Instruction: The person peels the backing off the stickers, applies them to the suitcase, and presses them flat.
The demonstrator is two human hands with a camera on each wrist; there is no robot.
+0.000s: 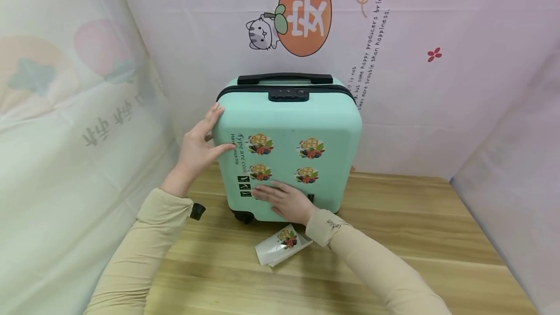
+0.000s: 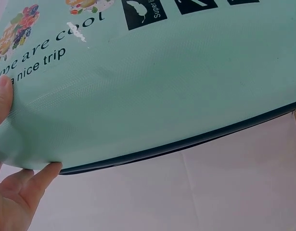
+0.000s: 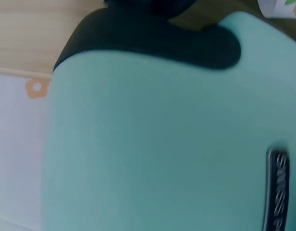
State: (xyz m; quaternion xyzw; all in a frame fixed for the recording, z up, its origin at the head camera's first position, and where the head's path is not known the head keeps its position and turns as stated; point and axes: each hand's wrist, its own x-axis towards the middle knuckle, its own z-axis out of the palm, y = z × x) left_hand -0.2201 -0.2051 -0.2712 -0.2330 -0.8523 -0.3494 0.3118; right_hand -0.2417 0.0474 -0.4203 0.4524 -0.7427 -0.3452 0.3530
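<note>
A mint-green suitcase (image 1: 288, 118) stands upright on the table, its black handle (image 1: 285, 78) and lock (image 1: 288, 94) at the top. My left hand (image 1: 194, 149) grips its left side, thumb on the front and fingers round the edge; the left wrist view shows the fingertips (image 2: 51, 168) at the black seam. Low on the front, my right hand (image 1: 286, 202) presses with straight fingers, covering part of the surface. Fruit stickers (image 1: 311, 148) dot the front beside black printed lettering (image 1: 242, 154). The right wrist view catches a black corner guard (image 3: 152, 41) and nameplate (image 3: 277, 190), but no fingers.
In front of the suitcase, a folded white sheet (image 1: 269, 249) with one fruit sticker (image 1: 287, 238) lies on the wooden table (image 1: 407, 218). Printed cloth (image 1: 197, 28) hangs behind and along both sides. A small black piece (image 1: 198, 211) juts from the left cuff.
</note>
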